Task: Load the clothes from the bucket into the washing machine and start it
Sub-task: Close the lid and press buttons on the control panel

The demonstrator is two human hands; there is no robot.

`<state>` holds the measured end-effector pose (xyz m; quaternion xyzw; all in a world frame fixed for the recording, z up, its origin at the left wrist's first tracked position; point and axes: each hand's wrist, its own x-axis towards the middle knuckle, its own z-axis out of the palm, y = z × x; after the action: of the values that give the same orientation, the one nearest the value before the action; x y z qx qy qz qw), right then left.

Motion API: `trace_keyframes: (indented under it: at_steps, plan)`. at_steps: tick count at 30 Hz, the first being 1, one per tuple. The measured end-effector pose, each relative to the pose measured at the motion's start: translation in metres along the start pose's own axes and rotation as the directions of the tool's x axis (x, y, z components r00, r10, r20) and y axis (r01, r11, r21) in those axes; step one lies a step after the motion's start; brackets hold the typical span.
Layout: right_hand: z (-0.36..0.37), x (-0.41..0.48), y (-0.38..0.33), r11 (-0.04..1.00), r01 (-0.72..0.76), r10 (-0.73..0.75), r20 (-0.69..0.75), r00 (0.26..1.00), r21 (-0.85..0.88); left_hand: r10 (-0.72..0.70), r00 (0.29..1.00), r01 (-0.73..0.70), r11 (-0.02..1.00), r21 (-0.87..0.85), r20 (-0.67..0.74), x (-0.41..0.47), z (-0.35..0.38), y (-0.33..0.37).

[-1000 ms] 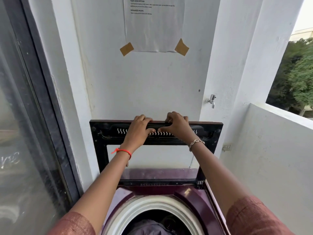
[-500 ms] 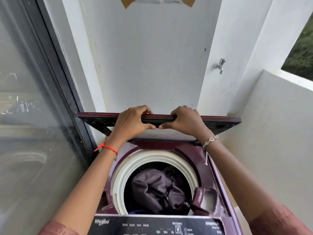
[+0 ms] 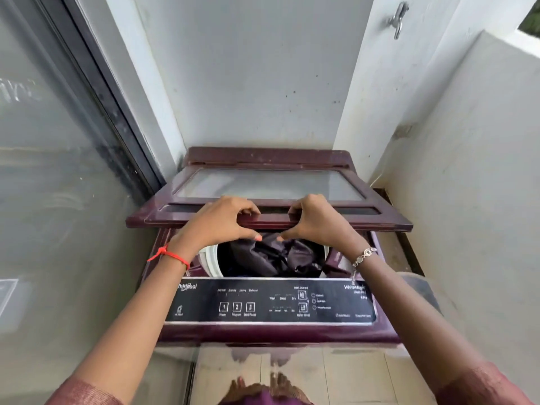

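Observation:
A maroon top-loading washing machine (image 3: 277, 334) stands in a narrow white alcove. Its lid (image 3: 263, 182), with a glass pane, is tilted low over the drum, a gap left at the front. My left hand (image 3: 219, 222) and my right hand (image 3: 317, 220) both grip the lid's front edge, side by side. Through the gap I see dark clothes (image 3: 274, 255) inside the white drum rim (image 3: 210, 258). The black control panel (image 3: 271, 301) with numbered buttons lies along the front. No bucket is in view.
A glass door with a dark frame (image 3: 96, 92) runs along the left. A white parapet wall (image 3: 482, 171) closes the right side. A metal tap (image 3: 397, 19) sticks out of the back wall. Tiled floor (image 3: 336, 375) shows below the machine.
Both hands have pulled the lid down from upright against the wall to nearly flat over the drum. The view has tilted down, showing the control panel.

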<state>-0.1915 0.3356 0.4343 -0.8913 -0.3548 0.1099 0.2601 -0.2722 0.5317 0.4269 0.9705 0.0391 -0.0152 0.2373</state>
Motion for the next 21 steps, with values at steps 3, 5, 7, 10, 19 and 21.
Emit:
trace_keyframes:
  at_steps: [3, 5, 7, 10, 19, 21]
  plan:
    - [0.025, -0.016, 0.013, 1.0, 0.006, -0.007, 0.107, 0.994, 0.008, -0.036, 0.988, 0.044, 0.998, -0.05, 0.15, -0.011, 0.025, -0.012]
    - [0.04, -0.023, 0.021, 0.999, -0.017, 0.011, 0.183, 0.983, 0.031, -0.04, 0.973, 0.06, 0.995, -0.08, 0.228, -0.017, 0.044, -0.021]
    - [0.054, -0.028, 0.028, 0.998, -0.054, 0.044, 0.246, 0.968, 0.035, -0.04, 0.959, 0.072, 0.992, -0.102, 0.281, -0.022, 0.061, -0.03]
    - [0.069, -0.03, 0.036, 0.996, -0.083, 0.066, 0.308, 0.949, 0.042, -0.051, 0.947, 0.094, 0.988, -0.123, 0.317, -0.027, 0.079, -0.037]
    - [0.085, -0.027, 0.055, 0.987, -0.106, 0.066, 0.298, 0.952, 0.12, -0.073, 0.939, 0.145, 0.97, -0.196, 0.336, -0.022, 0.094, -0.043]
    - [0.087, -0.031, 0.059, 0.981, -0.119, 0.077, 0.255, 0.964, 0.154, -0.074, 0.943, 0.146, 0.968, -0.202, 0.324, -0.022, 0.097, -0.042]
